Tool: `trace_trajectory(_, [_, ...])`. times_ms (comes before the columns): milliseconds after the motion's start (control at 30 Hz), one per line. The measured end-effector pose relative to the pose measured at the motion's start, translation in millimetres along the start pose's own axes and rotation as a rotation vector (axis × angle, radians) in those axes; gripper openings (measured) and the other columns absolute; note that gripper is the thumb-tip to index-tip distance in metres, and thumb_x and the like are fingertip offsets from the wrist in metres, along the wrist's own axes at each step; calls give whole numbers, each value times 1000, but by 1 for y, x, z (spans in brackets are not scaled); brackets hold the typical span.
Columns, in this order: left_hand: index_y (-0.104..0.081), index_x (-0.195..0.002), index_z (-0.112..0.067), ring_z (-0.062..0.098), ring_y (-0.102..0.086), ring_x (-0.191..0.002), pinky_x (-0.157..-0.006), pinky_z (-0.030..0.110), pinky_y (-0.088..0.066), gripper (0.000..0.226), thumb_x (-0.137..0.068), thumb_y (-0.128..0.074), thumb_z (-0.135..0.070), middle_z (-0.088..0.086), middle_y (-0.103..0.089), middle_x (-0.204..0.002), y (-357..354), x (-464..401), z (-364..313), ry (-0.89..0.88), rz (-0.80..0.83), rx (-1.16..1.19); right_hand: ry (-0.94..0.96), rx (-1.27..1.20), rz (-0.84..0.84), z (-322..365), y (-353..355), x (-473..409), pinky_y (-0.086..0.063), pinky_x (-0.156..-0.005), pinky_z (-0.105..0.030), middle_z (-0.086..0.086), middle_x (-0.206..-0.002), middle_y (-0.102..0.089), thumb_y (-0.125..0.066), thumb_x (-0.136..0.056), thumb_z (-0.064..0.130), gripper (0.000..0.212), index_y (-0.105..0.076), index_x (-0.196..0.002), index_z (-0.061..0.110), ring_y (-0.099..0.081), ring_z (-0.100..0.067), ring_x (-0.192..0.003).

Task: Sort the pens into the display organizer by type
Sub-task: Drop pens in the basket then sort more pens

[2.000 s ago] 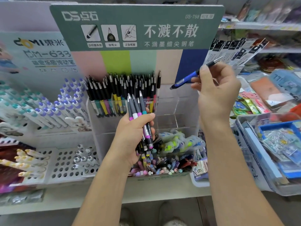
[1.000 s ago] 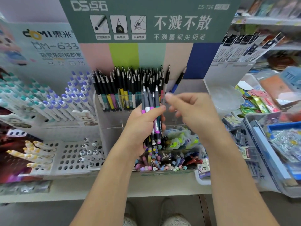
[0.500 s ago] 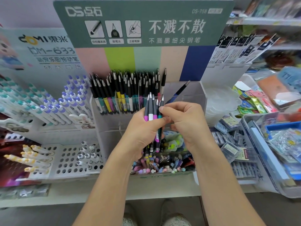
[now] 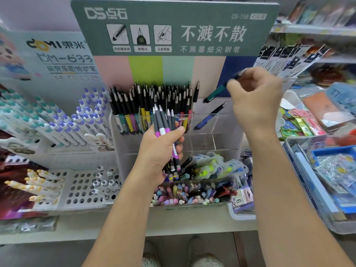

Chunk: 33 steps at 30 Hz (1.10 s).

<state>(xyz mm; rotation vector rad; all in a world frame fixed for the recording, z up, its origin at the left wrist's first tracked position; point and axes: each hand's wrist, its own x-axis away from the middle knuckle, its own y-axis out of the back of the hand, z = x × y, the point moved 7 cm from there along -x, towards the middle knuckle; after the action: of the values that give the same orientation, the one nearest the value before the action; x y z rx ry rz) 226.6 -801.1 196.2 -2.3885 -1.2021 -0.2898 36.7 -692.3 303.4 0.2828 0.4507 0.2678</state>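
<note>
Gripping a teal pen (image 4: 215,92), right hand (image 4: 256,93), left hand (image 4: 159,151) holding grey-tipped pens (image 4: 163,122)

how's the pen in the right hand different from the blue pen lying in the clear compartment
The teal pen is pinched in the right hand, up in front of the backboard; the blue pen leans alone inside the clear organizer, untouched. The teal pen's upper end is hidden by the fingers; the blue pen's silver tip shows. Their barrel colours differ. Both have a dark section and tilt up to the right.

right hand (image 4: 254,97) | lifted off bundle (image 4: 163,130) | up-right | now pinching teal pen (image 4: 215,93)
</note>
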Motion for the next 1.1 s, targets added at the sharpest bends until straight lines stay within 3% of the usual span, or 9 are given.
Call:
trace_trajectory(67, [-58, -123, 0, 14, -49, -52, -49, 29, -43, 35, -93, -70, -12, 1, -62, -67, -2, 2, 0, 6, 14, 10, -3, 124, 116, -5, -17, -7, -50, -63, -13, 15, -73, -67, -72, -79, 17, 9, -68, -83, 25, -63, 0, -67])
trace_trajectory(200, [-60, -119, 0, 14, -49, -53, -50, 30, -43, 29, -94, -68, -11, 1, -61, -67, -4, 6, 0, -5, 34, 3, -49, 125, 223, -21, -40, -9, -45, -62, -15, 11, -74, -70, -77, -80, 20, 8, -71, -81, 25, -65, -6, -71])
trace_trajectory(367, [-59, -119, 1, 14, -49, -52, -51, 30, -43, 30, -94, -69, -11, 2, -61, -66, -1, 8, 4, 2, 22, -16, 21, 312, 295, -27, -48, -4, -40, -58, -25, 0, -73, -66, -80, -79, 28, 16, -68, -78, 17, -63, -22, -69])
trace_trajectory(467, [-58, -120, 2, 15, -49, -52, -49, 29, -44, 32, -93, -70, -12, 2, -61, -67, 1, 6, 4, 6, 6, -11, -47, 320, 334, -26, -41, -3, -45, -60, -23, 5, -77, -63, -89, -72, 29, 31, -69, -92, 17, -61, -15, -71])
trace_trajectory(567, [-58, -119, 0, 15, -50, -52, -49, 30, -44, 32, -93, -70, -13, 2, -62, -68, 0, 4, 3, 5, 1, -8, -149, 175, 395, -30, -38, -1, -54, -67, -17, 3, -86, -71, -91, -68, 16, 39, -72, -102, 13, -68, -11, -77])
trace_trajectory(700, [-62, -108, -5, 14, -49, -52, -51, 30, -44, 18, -94, -69, -12, 1, -61, -67, -7, 7, 2, -1, 20, -22, -126, 11, 387, -26, -52, -5, -57, -74, -19, 3, -83, -74, -86, -73, 2, 26, -74, -94, 13, -71, -5, -74])
trace_trajectory(900, [-61, -98, -8, 14, -49, -52, -52, 30, -44, 10, -93, -69, -13, 1, -62, -66, -15, 8, -1, -5, 36, -26, -2, 60, 320, -23, -65, -7, -60, -72, -32, 7, -73, -72, -87, -74, 13, 16, -76, -81, 21, -70, -9, -68])
trace_trajectory(1100, [-61, -106, -6, 15, -50, -54, -49, 29, -45, 18, -93, -70, -13, 2, -62, -68, -14, 7, -3, 2, 32, -15, 14, 19, 322, -24, -70, 5, -55, -70, -16, 4, -80, -72, -88, -73, 10, 21, -78, -91, 13, -67, -5, -72])
